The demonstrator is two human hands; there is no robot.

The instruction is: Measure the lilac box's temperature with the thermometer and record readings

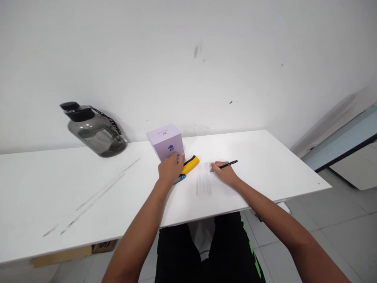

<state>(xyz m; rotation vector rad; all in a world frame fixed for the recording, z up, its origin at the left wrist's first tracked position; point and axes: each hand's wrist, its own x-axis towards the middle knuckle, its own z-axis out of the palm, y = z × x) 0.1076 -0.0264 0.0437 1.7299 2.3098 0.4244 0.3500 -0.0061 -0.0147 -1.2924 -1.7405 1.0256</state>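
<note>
My left hand (171,168) is closed, its fingers curled against the lower front of a light purple box (164,142) with a dark blue emblem. Partly hidden beside that hand lies a yellow-and-black handled tool (191,165) with a grey and blue end; its exact kind is unclear. My right hand (224,171) grips a black pencil (231,162), its tip end down at the upper right of a thin pale sheet of paper (204,186). Faint lines of writing cover the sheet, too small to read.
A grey see-through water bottle (97,133) with a black cap and strap stands tilted in view at the back left. The white table (103,212) meets a white wall (206,78) behind. Its front edge runs just above my legs. Dark scuffs mark the left side.
</note>
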